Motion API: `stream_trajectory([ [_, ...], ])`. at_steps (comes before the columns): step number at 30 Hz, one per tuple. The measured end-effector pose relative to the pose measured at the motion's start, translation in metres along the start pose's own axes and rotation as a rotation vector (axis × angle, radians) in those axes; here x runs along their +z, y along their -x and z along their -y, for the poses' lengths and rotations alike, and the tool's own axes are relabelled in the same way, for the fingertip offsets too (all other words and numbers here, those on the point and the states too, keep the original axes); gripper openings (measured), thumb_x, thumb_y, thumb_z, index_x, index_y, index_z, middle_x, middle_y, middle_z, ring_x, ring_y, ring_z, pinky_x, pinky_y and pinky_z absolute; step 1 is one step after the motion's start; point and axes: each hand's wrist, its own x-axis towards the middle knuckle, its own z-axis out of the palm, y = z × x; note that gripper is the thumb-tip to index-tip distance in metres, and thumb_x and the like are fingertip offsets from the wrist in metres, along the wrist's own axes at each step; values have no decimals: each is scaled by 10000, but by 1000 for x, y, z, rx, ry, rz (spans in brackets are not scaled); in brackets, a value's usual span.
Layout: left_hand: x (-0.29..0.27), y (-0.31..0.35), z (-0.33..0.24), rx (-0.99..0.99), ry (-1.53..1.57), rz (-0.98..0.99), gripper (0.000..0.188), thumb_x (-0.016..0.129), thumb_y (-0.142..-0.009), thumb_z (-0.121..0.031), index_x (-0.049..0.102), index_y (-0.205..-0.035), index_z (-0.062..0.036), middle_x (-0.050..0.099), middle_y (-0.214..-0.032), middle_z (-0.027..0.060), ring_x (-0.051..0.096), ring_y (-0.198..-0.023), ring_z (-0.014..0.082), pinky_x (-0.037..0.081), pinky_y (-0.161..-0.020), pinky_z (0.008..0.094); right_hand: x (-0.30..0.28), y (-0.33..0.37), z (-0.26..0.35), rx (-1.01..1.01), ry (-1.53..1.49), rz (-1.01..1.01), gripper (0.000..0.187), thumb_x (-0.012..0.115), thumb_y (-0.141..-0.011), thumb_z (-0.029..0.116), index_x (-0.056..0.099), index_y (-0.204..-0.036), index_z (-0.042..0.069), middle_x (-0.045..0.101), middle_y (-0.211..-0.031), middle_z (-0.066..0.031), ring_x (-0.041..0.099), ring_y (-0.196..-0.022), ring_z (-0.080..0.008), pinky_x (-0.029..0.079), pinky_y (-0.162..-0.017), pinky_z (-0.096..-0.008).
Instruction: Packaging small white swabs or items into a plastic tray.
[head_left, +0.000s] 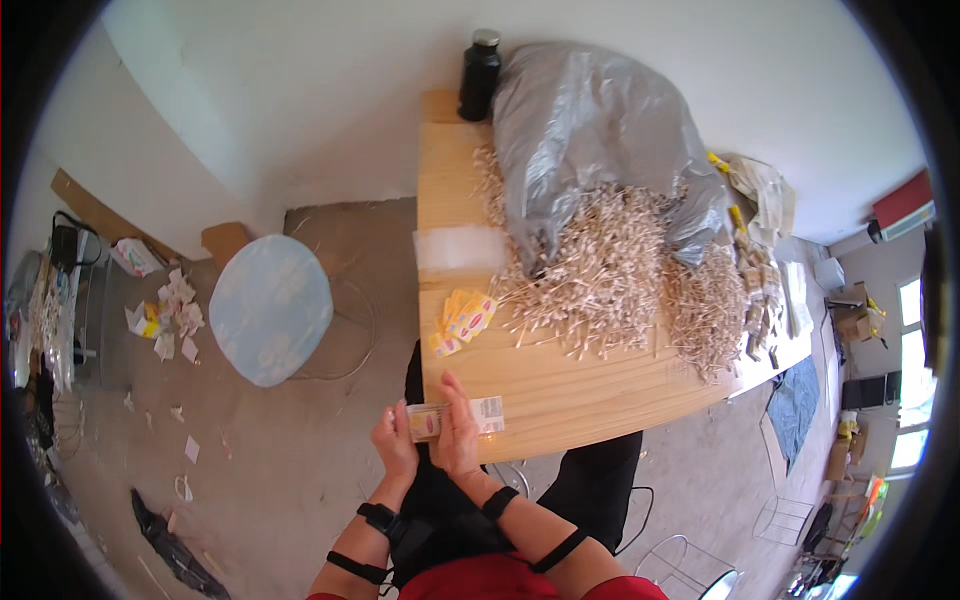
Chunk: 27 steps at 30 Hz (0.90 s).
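Observation:
At the table's near left edge, my two hands hold a small clear packet [425,422] with a yellow and pink printed label. My left hand [397,443] is closed round its left end. My right hand [459,435] presses against its other side, fingers together and pointing away from me. A white printed card or flap [489,413] sticks out to the right from under my right hand; whether it joins the packet I cannot tell. Just beyond lie fanned yellow printed cards [466,315]. Farther right spreads a big heap of cotton swabs [600,290].
A large grey plastic bag [600,110] slumps over the swabs, next to a black bottle [480,75]. A pile of clear sleeves [460,248] lies at the table's left edge. Filled packets [760,290] line the right side. A pale blue stool [271,310] stands left; paper scraps [178,305] litter the floor.

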Motion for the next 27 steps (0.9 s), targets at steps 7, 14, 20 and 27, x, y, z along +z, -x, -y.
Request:
stream_trajectory([
  [7, -15, 3, 6, -6, -90, -37, 233, 516, -1022, -181, 554, -1174, -9, 615, -1056, 175, 614, -990, 259, 471, -856, 355, -54, -60, -17, 272, 338, -243, 188, 649, -930, 163, 594, -1070, 51, 649, -999, -140, 645, -931, -328, 503, -756, -425],
  [14, -43, 47, -23, 358, -195, -82, 238, 511, -1018, -116, 543, -1235, -25, 547, -1221, 164, 560, -1093, 257, 479, -899, 352, -128, -136, -29, 114, 552, -437, 320, 736, -849, 215, 548, -1068, 76, 587, -900, -113, 596, -823, -318, 474, -709, -441],
  [20, -17, 79, -36, 372, -81, 191, 176, 518, -950, 11, 590, -1111, 5, 576, -1143, 179, 612, -930, 296, 507, -807, 367, -198, -122, -60, 120, 565, -448, 349, 687, -851, 124, 525, -1156, 83, 584, -1067, -129, 602, -985, -338, 494, -770, -446],
  [27, 37, 92, -60, 349, -67, 420, 101, 557, -943, -32, 630, -1009, -10, 645, -963, 154, 660, -836, 311, 528, -721, 369, -209, -168, -14, -143, 639, -218, 686, 730, -758, 70, 448, -1382, 122, 511, -1245, -180, 631, -903, -358, 531, -734, -442],
])
